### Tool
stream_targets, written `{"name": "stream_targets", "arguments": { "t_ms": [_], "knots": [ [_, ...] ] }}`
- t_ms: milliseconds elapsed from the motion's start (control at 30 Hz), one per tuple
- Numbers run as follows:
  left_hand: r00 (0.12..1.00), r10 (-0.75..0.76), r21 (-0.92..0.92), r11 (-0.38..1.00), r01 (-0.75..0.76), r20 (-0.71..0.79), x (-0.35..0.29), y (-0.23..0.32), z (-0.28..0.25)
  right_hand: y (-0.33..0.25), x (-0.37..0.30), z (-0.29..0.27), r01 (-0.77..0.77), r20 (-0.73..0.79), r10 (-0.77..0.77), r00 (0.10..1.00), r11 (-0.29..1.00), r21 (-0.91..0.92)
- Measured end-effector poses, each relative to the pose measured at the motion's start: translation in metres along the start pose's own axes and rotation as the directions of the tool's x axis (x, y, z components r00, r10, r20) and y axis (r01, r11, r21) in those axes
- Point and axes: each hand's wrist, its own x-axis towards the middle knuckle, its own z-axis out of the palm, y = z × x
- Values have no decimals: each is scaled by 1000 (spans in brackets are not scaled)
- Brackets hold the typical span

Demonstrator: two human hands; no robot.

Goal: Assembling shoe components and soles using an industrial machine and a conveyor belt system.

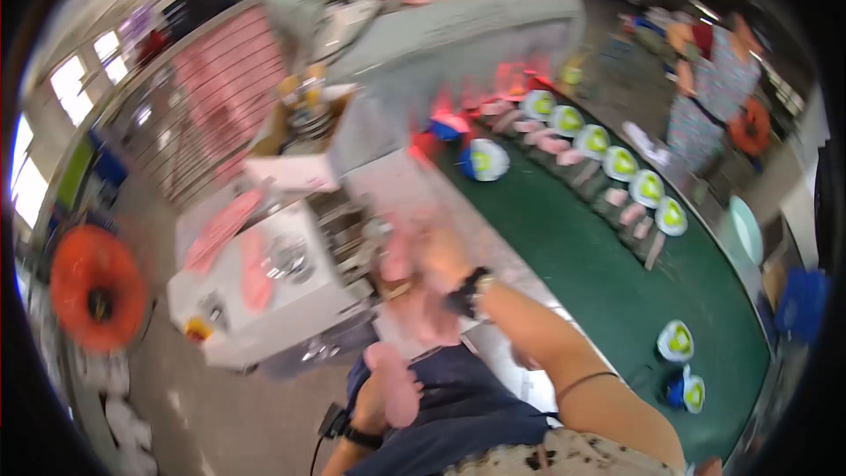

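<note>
Close to my body, my left hand (372,404) is closed on a pink sole-shaped piece (392,379), which stands up from the fingers. My right hand (443,257) reaches forward over the bench, smeared by motion, so its fingers do not show clearly. Right beside it are a pink piece (399,249) and the metal parts of a machine (348,234). More pink material (423,317) lies just below that hand, near the bench's front edge. On the white machine top (304,322) to the left rest two long pink pieces (256,269).
A green conveyor belt (590,273) at the right carries white-and-green rounded items (620,163) and small pink pieces in rows. An open carton (295,167) stands behind the machine. Left is an orange fan (99,289). Another person (714,79) stands beyond the belt.
</note>
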Motion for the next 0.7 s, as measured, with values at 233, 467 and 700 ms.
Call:
{"name": "stream_targets", "arguments": {
  "t_ms": [233, 467, 700],
  "knots": [
    [932, -9, 202, 975, 88, -361, 14, -4, 56, 26, 58, 63, -539, 160, 536, 829, 690, 484],
    [976, -112, -7, 994, 112, -186, 37, -6, 38, 234, 22, -88, -510, -133, 871, 473, 394, 765],
    [942, -187, 204, 947, 248, -279, 78, -12, 54, 440, -48, -182, -755, -504, 643, 576, 655, -28]
  ]
}}
